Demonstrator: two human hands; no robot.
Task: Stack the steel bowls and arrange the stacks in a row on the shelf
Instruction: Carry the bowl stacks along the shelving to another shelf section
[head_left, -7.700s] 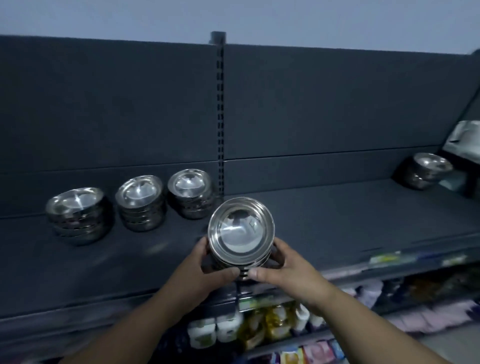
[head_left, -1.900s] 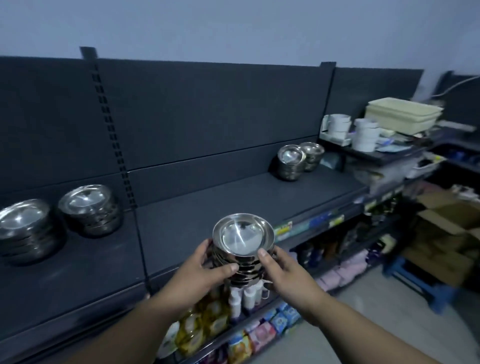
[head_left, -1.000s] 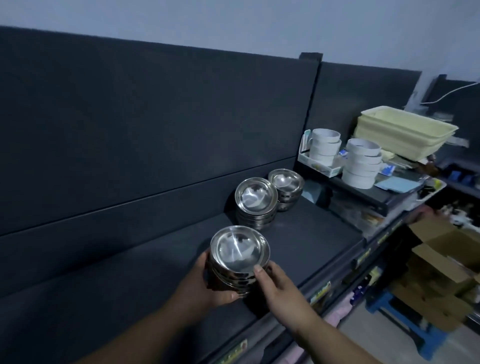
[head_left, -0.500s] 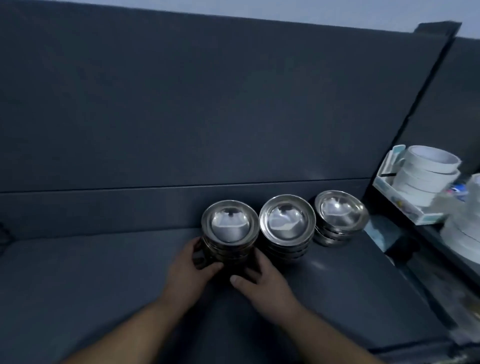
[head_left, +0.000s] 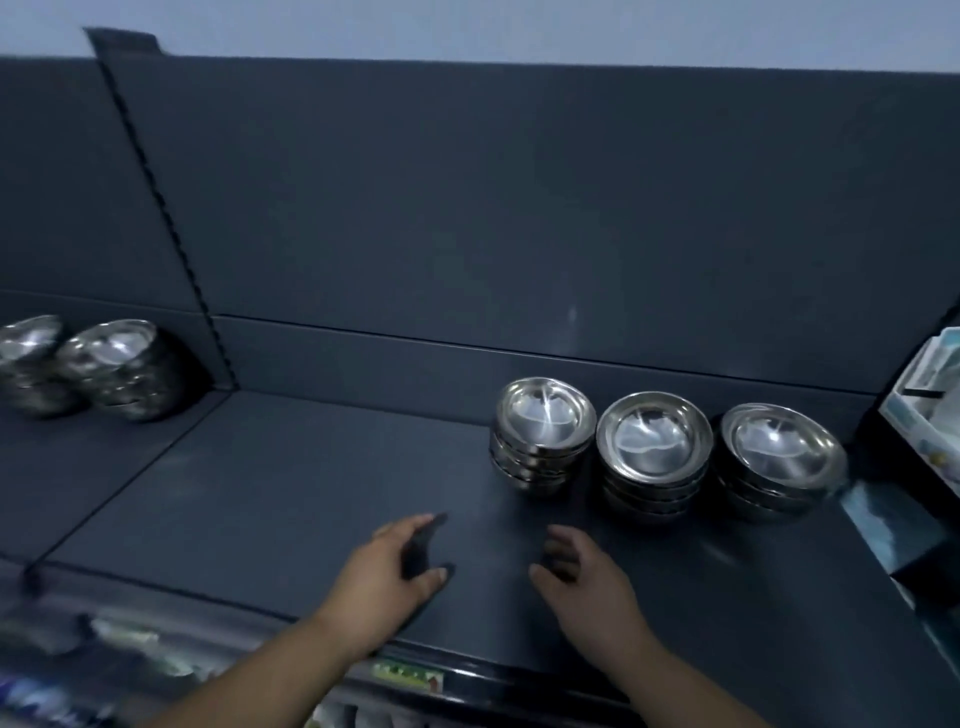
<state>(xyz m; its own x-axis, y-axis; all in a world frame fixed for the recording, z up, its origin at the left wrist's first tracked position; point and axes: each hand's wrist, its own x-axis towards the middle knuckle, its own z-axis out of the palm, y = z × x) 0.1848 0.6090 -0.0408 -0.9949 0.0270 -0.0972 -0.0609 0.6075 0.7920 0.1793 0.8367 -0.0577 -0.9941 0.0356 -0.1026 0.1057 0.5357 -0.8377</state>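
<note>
Toward the right end of the shelf (head_left: 291, 493), three stacks of steel bowls stood in a row, the left stack (head_left: 543, 434) just beside the middle stack (head_left: 652, 452) and the right stack (head_left: 779, 457). Two further stacks (head_left: 111, 366) sat well apart in the left bay, so merging them likely remained. The left hand (head_left: 387, 577) and right hand (head_left: 582, 577) hovered empty, fingers loosely curled, touching no bowl.

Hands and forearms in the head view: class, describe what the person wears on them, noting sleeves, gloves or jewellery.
The left hand and right hand are bare: no gloves, no rings visible. Both forearms are uncovered down to the frame edge, with no sleeve, watch or bracelet in view.
</note>
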